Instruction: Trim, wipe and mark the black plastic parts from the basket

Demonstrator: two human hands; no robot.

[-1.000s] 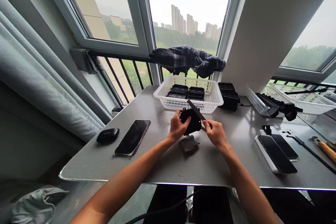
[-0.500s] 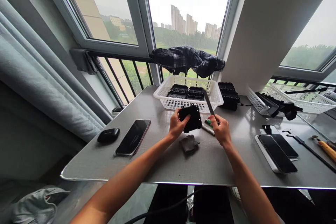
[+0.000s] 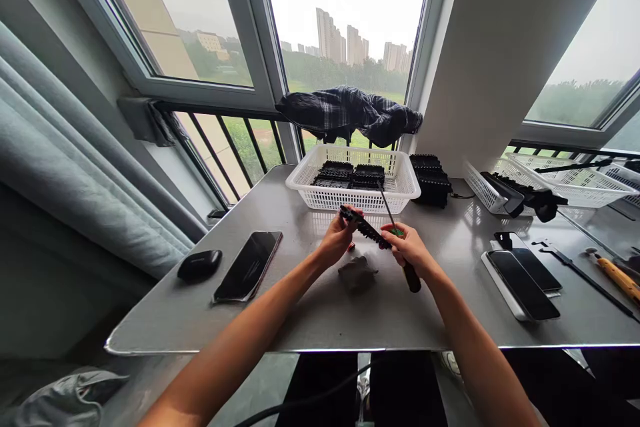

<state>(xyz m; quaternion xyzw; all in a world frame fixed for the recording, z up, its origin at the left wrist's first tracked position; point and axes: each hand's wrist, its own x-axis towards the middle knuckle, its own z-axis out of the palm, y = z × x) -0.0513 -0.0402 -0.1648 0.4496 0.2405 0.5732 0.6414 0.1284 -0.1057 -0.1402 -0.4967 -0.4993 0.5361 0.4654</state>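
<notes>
My left hand (image 3: 338, 240) is closed on one end of a black plastic part (image 3: 369, 231) with toothed edges, which is tilted so its narrow edge shows. My right hand (image 3: 411, 248) grips a flat file (image 3: 387, 205). The file's blade points up and away, and its dark handle sticks out below the palm. The fingertips of the right hand also touch the near right end of the part. A crumpled grey piece (image 3: 357, 273) lies on the table just below the hands. Something green (image 3: 397, 232) shows behind the right fingers, mostly hidden.
Beyond my hands stands a white basket (image 3: 300, 188) holding similar black parts. More black parts (image 3: 430, 180) are stacked beside it. At left lie a phone (image 3: 249, 265) and a black case (image 3: 200, 265). Phones (image 3: 524, 285) and an orange-handled tool (image 3: 619, 278) lie at right.
The black part has turned from showing its broad face to nearly edge-on. The file has turned edge-on too, and my right hand has come in to touch the part.
</notes>
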